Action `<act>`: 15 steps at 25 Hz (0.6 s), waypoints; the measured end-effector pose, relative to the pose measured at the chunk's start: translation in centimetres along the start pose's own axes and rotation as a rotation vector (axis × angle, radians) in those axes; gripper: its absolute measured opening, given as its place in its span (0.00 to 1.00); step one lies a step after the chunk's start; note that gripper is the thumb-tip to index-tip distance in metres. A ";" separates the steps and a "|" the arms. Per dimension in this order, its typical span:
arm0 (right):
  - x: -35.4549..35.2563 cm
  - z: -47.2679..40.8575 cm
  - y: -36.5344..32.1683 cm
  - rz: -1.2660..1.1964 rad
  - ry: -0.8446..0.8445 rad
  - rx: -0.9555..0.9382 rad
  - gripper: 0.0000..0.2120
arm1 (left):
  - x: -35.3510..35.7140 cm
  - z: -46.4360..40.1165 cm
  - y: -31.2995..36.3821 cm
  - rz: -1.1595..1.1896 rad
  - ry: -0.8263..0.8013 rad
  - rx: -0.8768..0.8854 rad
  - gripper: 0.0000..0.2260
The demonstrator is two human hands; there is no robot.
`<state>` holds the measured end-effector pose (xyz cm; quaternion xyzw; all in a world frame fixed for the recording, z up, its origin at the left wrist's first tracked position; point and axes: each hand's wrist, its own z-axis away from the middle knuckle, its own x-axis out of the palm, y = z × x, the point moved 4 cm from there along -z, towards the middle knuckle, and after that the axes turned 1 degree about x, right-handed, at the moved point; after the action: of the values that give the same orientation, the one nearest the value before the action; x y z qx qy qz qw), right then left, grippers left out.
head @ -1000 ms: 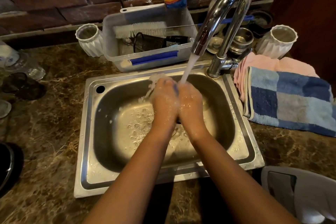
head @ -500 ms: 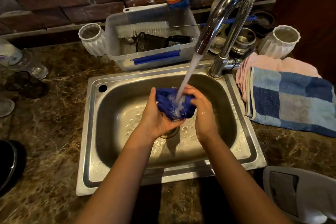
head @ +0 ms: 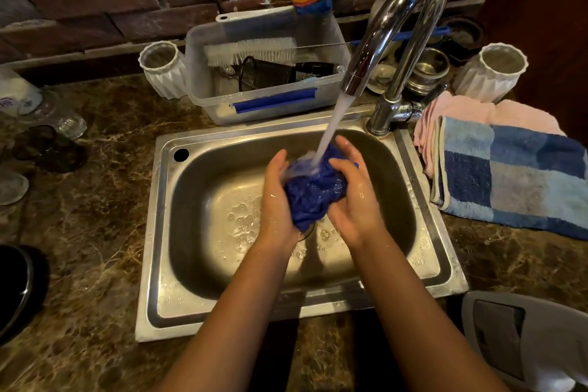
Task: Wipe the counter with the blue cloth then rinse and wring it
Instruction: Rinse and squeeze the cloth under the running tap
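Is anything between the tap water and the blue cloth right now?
Nothing visible. The water stream falls straight onto the blue cloth, bunched between the left hand and right hand over the sink.

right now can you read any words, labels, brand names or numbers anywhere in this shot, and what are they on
None can be read.
Purple marking on the clear item at the far left counter edge: too blurred to read.
The blue cloth, faucet, sink, plastic bin and checked towel show no text.
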<state>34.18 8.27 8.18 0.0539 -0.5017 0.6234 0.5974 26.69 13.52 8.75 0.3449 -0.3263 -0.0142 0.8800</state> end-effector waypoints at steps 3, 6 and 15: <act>0.8 0.1 -0.8 0.235 -0.030 -0.279 0.21 | 0.6 0.1 -1.6 0.068 -0.040 -0.333 0.20; 0.2 0.1 -2.5 0.528 0.029 -0.500 0.13 | -0.6 -0.8 -1.2 -0.009 0.070 -0.275 0.12; 1.6 0.5 1.6 0.026 0.001 0.182 0.19 | 1.6 0.3 0.9 -1.177 0.143 0.833 0.16</act>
<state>32.22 9.40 8.57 0.1009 -0.4434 0.6742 0.5820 27.58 13.70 10.35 0.7702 -0.0065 -0.3373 0.5413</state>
